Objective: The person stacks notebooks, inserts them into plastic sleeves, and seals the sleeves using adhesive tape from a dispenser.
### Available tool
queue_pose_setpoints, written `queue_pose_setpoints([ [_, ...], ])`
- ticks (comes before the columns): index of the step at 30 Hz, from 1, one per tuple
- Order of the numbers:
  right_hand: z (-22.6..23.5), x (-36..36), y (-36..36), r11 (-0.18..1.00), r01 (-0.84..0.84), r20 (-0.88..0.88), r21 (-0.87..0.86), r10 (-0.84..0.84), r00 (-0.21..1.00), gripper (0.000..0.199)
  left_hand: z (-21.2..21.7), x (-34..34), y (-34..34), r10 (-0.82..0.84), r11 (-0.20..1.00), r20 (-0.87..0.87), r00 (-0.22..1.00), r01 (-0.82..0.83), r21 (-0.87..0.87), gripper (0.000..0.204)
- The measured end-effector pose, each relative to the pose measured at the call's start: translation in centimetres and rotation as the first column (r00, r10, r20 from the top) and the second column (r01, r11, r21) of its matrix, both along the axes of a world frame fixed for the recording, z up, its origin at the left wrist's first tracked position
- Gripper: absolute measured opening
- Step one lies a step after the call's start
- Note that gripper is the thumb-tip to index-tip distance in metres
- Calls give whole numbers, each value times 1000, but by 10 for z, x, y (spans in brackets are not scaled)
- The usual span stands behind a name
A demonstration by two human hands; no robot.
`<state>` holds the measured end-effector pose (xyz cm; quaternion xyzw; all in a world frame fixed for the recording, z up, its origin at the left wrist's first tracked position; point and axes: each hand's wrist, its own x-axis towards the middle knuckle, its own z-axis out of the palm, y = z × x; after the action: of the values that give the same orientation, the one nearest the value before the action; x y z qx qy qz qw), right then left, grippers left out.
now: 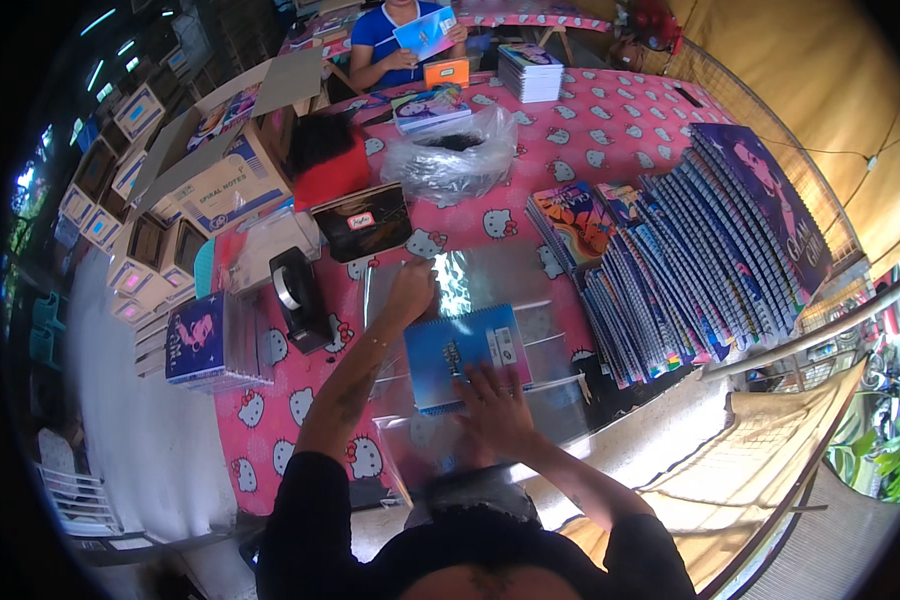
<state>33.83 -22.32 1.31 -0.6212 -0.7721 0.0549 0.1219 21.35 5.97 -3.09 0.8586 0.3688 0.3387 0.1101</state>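
A: Head view. Clock centre: the blue spiral notebook (pixel 435 362). Position?
B: Lying flat on clear plastic sheets (pixel 510 270), near the wearer's edge of the bench (pixel 635 105), which has a pink patterned cover.

A: Right hand?
B: Right hand (pixel 495 410) at 5 o'clock; fingers spread and released, resting on the notebook's lower part.

A: Left?
B: Left hand (pixel 413 290) at 11 o'clock, over the plastic. Fingers curled; cannot tell whether they grasp the sheet.

A: Surroundings?
B: Black tape dispenser (pixel 300 312) at 10 o'clock, open carton (pixel 228 190) well beyond it. Black box (pixel 362 225) at 11. Crumpled plastic bag (pixel 435 165) at 12; farther out, a co-worker (pixel 372 40) holds a bluish booklet (pixel 425 35). Row of spiral notebooks (pixel 682 270) at 2. Purple-covered stack (pixel 198 338) at 9.
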Motion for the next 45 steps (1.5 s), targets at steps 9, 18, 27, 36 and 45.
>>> queue_pose_setpoints([
  [9,-2,5,-1,1000,9,-52,6,-9,999,62,-8,29,19,-86,996,-214,973,87,-1,17],
  [18,0,5,-4,999,8,7,51,-8,1000,64,12,33,8,-78,997,-272,959,68,-46,26],
  [27,1,6,-6,996,-12,-11,84,13,1000,64,70,27,-37,-122,984,-171,978,97,-148,18],
  [36,-15,2,0,987,-32,26,157,28,999,69,55,7,-166,-45,940,-172,984,100,326,17],
  [45,-42,12,3,950,-134,174,283,86,981,76,29,25,-217,112,994,-26,993,-113,-7,19],
])
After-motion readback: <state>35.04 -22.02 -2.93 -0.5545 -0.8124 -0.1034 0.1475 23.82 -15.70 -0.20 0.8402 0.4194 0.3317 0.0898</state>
